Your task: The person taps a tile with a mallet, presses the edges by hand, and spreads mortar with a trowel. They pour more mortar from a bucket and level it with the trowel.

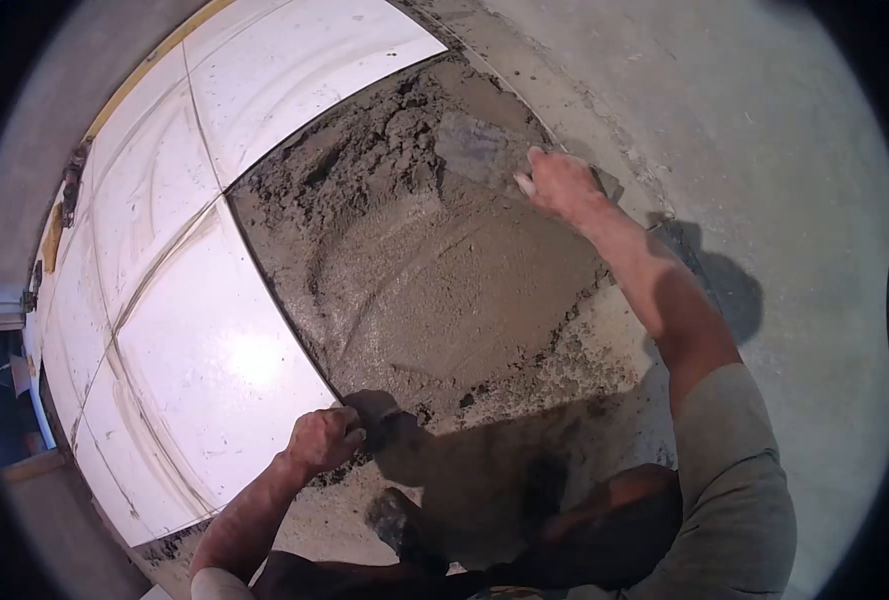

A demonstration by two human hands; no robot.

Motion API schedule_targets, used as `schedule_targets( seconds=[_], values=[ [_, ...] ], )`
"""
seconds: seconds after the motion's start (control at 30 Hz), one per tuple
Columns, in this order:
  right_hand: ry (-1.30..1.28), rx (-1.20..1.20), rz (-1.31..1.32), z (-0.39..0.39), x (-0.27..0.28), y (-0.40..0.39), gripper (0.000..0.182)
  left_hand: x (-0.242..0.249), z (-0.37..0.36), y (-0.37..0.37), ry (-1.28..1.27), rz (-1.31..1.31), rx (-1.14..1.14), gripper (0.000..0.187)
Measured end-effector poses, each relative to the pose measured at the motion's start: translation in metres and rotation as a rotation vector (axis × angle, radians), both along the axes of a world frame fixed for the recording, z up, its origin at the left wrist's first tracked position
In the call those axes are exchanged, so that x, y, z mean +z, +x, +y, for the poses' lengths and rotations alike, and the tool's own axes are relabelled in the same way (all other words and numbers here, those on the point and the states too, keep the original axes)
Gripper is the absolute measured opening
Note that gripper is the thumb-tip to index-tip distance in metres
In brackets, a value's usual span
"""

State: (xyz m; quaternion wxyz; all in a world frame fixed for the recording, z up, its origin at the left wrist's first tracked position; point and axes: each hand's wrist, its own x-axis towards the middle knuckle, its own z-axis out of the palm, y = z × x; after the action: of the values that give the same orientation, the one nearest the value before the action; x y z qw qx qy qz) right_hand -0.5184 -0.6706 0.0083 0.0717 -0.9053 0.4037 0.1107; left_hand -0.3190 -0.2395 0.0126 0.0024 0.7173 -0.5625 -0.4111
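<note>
My right hand (563, 185) is closed around the handle of a flat trowel (480, 148), whose grey, mortar-smeared blade lies on the wet mortar (455, 270). The handle is mostly hidden under the fingers. Below the blade the mortar is smooth, with a curved ridge; left of it the mortar is rough and lumpy. My left hand (325, 440) rests with curled fingers at the near corner of a white floor tile (220, 350), beside the mortar's edge. Nothing shows in that hand.
More large white tiles (295, 60) with smeared dirt lie at the left and top, meeting the mortar along a straight edge. A bare wall (725, 120) rises on the right. My knees are close to the mortar's near edge. A yellow strip (150, 70) runs along the far-left tile border.
</note>
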Motion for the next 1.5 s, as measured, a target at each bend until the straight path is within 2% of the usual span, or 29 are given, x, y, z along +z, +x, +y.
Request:
schedule_targets(
  seconds=[0.07,0.13,0.27,0.37,0.5,0.53,0.6,0.77,0.8,0.83,0.87,0.97,1.07,1.13,1.2,1.27,1.33,1.4,1.5],
  values=[
    [-0.007,-0.046,0.005,-0.013,0.007,0.020,0.041,-0.009,-0.002,0.003,-0.018,0.025,0.021,0.025],
    [0.067,-0.187,0.014,-0.024,0.012,0.040,0.044,-0.013,-0.006,0.006,0.009,0.032,-0.087,0.025],
    [0.107,-0.296,0.021,-0.038,0.013,0.079,0.038,-0.010,-0.021,0.000,-0.013,0.050,-0.130,0.025],
    [0.117,-0.441,-0.022,-0.040,-0.001,0.087,0.040,-0.007,-0.039,-0.009,0.080,0.045,-0.173,0.029],
    [0.315,-0.460,0.053,-0.017,0.005,0.059,0.044,-0.001,-0.055,-0.016,0.123,0.118,-0.211,0.033],
    [0.301,-0.436,0.019,0.001,0.020,0.042,0.046,-0.004,-0.054,-0.013,0.091,0.126,-0.207,0.033],
    [0.083,-0.334,-0.019,0.014,-0.006,0.001,0.047,-0.012,-0.051,-0.010,-0.013,0.162,-0.316,0.035],
    [0.333,-0.456,0.171,0.067,0.090,-0.029,0.051,-0.022,-0.069,0.007,-0.077,0.136,-0.392,0.036],
    [0.335,-0.461,0.169,0.064,0.092,-0.030,0.051,-0.024,-0.069,0.012,-0.098,0.177,-0.399,0.036],
    [0.216,-0.453,0.119,0.061,0.088,-0.035,0.050,-0.021,-0.070,0.015,-0.084,0.186,-0.404,0.036],
    [0.106,-0.444,0.074,0.061,0.079,-0.043,0.051,-0.021,-0.071,0.020,-0.015,0.179,-0.387,0.037],
    [0.052,-0.322,0.000,0.039,0.068,-0.036,0.049,-0.026,-0.073,0.029,0.071,0.184,-0.361,0.037],
    [0.105,-0.185,0.009,0.013,0.044,-0.023,0.050,-0.021,-0.072,0.022,0.119,0.264,-0.301,0.033],
    [0.116,-0.097,0.091,-0.002,0.036,-0.010,0.048,-0.021,-0.072,0.019,0.085,0.334,-0.218,0.031],
    [0.079,-0.033,0.174,-0.022,0.024,-0.001,0.046,-0.015,-0.079,0.010,0.178,0.273,-0.166,0.032],
    [0.072,-0.037,0.155,-0.041,0.017,0.017,0.047,-0.009,-0.089,0.005,0.260,0.386,-0.103,0.034],
    [0.057,-0.035,0.126,-0.063,0.016,0.044,0.047,-0.012,-0.097,0.004,0.300,0.366,-0.102,0.037],
    [0.092,-0.145,0.092,-0.082,0.015,0.073,0.046,-0.027,-0.092,0.007,0.121,0.264,-0.114,0.035],
    [0.113,-0.212,0.107,-0.101,0.018,0.098,0.047,-0.010,-0.109,0.016,0.135,0.179,-0.039,0.035]
  ],
)
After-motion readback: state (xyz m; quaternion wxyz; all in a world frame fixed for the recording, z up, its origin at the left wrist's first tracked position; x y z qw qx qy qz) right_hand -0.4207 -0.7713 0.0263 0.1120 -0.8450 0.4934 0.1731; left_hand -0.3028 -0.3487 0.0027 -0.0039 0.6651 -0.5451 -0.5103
